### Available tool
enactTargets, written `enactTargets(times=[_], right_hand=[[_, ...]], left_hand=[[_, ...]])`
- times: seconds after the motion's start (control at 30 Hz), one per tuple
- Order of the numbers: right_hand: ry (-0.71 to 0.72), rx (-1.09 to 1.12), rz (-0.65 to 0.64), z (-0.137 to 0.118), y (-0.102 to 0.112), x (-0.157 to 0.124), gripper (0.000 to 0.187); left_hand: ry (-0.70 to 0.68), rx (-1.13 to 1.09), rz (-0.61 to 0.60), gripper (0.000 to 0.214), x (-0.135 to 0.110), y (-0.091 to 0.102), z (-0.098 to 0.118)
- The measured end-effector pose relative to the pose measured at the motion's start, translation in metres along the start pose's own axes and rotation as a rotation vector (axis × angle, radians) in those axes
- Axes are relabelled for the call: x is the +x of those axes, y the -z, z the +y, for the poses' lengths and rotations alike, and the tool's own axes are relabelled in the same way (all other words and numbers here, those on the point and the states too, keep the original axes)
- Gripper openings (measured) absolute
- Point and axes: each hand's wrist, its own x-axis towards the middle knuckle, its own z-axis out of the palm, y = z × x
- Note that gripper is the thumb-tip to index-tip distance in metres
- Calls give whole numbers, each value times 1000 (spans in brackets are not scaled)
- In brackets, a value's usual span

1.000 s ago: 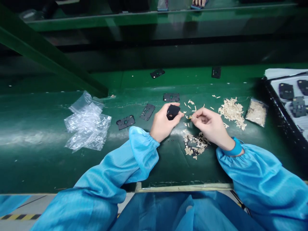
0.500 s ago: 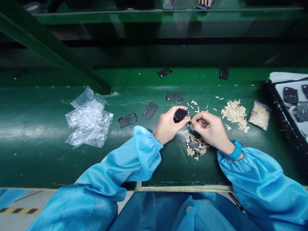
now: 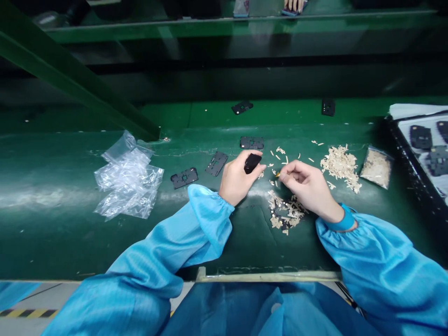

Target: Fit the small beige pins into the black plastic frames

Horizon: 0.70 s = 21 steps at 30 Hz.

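**Left hand:** clenched; we grasp a flat black piece with rounded corners between thumb and fingers, above the bench.

**Right hand:** pinching; we hold a small tan strip at the thumb and forefinger tips, near the flat black piece and apart from it.

**Sleeves:** we wear light-blue gathered-cuff sleeves, with a blue wristband on the right wrist.

**Near pile:** we see a loose heap of tan strips and dark fragments directly below the right hand.

**Work surface:** a glossy green bench carries all items listed here.

**Scattered strips:** loose tan strips lie just beyond the hands.

**Right side:** a larger heap of tan strips lies beside a clear bag of tan strips. Beyond it, a black-rimmed tray holds dark frames.

**Left side:** a crumpled clear plastic bag lies beside three black perforated frames.

**Far edge:** two more black pieces lie on a farther green surface.
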Motion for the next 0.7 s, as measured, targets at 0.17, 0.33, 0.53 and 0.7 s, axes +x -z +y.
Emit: enactTargets(times=[0.17,0.33,0.53,0.7], right_hand=[[23,-57,-12,1,-1,-1,6],[60,-118,-23,-3,-1,-3,8],[128,-234,34,-4,-4,-4,7],[328,-338,203,-4,-5,-8,5]], left_hand=[[96,-261,-134,31,-6,-5,11],[209,-425,-259,37,-8,-7,17],[188,-459,-216,34,-9,-8,14],[174,-416,-179,32,-9,-8,15]])
